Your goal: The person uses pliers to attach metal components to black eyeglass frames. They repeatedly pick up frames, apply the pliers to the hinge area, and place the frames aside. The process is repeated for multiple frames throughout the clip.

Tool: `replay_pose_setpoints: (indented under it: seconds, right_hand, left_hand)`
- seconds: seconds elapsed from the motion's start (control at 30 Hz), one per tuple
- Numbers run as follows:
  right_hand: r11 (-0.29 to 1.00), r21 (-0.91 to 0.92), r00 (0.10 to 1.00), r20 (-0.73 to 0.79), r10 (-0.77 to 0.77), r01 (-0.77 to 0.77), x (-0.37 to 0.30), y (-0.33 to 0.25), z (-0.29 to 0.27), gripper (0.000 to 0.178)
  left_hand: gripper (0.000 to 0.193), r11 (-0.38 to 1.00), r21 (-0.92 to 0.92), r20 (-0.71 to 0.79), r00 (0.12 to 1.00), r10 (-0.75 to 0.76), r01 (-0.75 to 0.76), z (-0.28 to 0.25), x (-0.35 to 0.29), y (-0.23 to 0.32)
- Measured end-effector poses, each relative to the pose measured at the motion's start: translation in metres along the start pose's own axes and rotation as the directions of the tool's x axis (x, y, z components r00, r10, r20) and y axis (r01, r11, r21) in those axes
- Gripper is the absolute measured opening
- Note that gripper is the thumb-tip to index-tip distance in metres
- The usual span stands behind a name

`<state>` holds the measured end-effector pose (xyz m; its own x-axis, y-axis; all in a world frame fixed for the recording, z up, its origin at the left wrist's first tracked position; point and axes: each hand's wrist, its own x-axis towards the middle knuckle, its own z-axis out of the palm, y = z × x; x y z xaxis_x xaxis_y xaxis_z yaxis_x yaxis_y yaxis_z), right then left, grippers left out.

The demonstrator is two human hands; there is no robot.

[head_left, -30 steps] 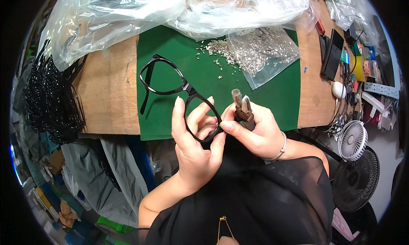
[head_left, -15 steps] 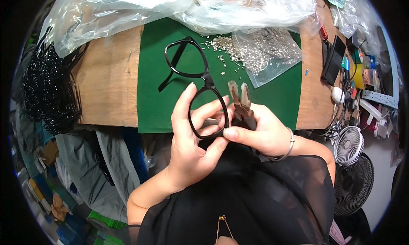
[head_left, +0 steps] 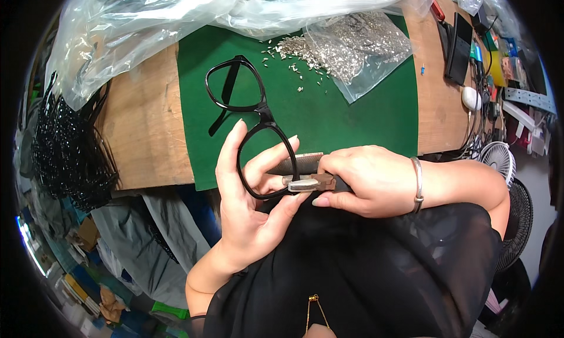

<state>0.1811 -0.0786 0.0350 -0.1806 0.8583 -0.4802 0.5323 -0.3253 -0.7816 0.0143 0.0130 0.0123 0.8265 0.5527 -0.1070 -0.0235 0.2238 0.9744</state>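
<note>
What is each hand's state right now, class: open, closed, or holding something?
Left hand: holding the black glasses frame.
Right hand: closed around the pliers, their jaws at the frame's edge.

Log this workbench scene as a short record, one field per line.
Left hand: holds black eyeglass frame by its nearer rim
Right hand: grips pliers, jaws at that rim's outer end
Work surface: green mat on wooden bench
On mat: clear plastic bag of tiny silvery pieces, some loose beside it
Far edge: crumpled clear plastic sheeting
Right side: white fan, black fan
</note>
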Motion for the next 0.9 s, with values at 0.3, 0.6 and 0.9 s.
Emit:
replay_pose_setpoints:
  seconds: [0.3, 0.6, 0.9]
  right_hand:
    - [0.990, -0.125, 0.997, -0.023, 0.069, -0.071, 0.005, 0.012, 0.005, 0.029]
    - [0.904, -0.419, 0.907, -0.409, -0.106, -0.083, 0.045, 0.055, 0.003, 0.047]
    - [0.886, -0.463, 0.850, -0.480, -0.216, -0.036, 0.023, 0.056, 0.017, 0.042]
  left_hand:
    - [0.082, 0.993, 0.088, 0.039, 0.996, -0.084, 0.080, -0.001, 0.003, -0.003]
    - [0.082, 0.983, 0.087, -0.078, 0.985, -0.153, 0.159, 0.000, 0.016, -0.008]
    - [0.070, 0.993, -0.020, -0.042, 0.992, -0.115, 0.115, -0.016, -0.031, -0.027]
